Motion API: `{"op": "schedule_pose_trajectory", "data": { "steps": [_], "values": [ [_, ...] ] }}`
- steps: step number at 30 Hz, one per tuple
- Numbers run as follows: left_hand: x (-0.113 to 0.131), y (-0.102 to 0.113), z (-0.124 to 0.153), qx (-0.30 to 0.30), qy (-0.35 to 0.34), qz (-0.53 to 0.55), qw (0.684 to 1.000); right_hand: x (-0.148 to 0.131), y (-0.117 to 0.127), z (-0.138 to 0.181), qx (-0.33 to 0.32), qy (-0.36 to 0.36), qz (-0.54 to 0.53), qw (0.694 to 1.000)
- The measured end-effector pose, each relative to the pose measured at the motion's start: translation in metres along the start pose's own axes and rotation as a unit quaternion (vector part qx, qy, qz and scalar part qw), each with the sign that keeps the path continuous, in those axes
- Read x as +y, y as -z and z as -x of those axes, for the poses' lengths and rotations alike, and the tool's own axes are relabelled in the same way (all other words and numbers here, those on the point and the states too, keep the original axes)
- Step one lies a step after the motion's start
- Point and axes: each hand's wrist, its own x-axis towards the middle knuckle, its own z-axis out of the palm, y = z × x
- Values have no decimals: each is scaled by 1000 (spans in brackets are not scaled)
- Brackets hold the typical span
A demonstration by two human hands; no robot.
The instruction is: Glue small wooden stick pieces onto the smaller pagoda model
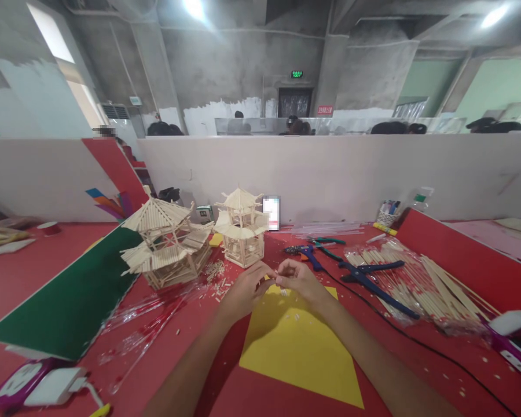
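Observation:
My left hand (pixel 252 285) and my right hand (pixel 300 280) meet above the top edge of a yellow sheet (pixel 304 353). Both have curled fingers, with thumbs and fingertips pinched close together; whatever they hold is too small to make out. Tiny pale bits lie on the sheet under them. Just beyond my hands stands a small two-tiered pavilion model (pixel 242 229) built of wooden sticks. A larger stick pavilion (pixel 162 240) is at its left, with a pile of short stick pieces (pixel 216 271) between it and my left hand.
Right of my hands lie a blue glue gun (pixel 311 258) with a black cord, green-handled pliers (pixel 327 246) and large blue-handled cutters (pixel 369 278). Bagged wooden sticks (pixel 399 266) spread farther right. A phone (pixel 271 213) leans at the back partition (pixel 330 174). Green board (pixel 69 289) flanks the left.

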Motion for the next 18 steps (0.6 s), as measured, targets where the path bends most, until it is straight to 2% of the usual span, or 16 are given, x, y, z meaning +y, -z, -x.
{"op": "schedule_pose_trajectory", "data": {
  "steps": [7,15,18],
  "values": [
    [-4,0,-1,19,27,-4,999,-4,-3,-1,20,38,46,998],
    [-3,-3,-7,49,105,66,991,-10,-9,2,49,93,76,992],
    [-2,-4,-7,44,133,109,984,-15,-10,4,41,105,94,989]
  ]
}}
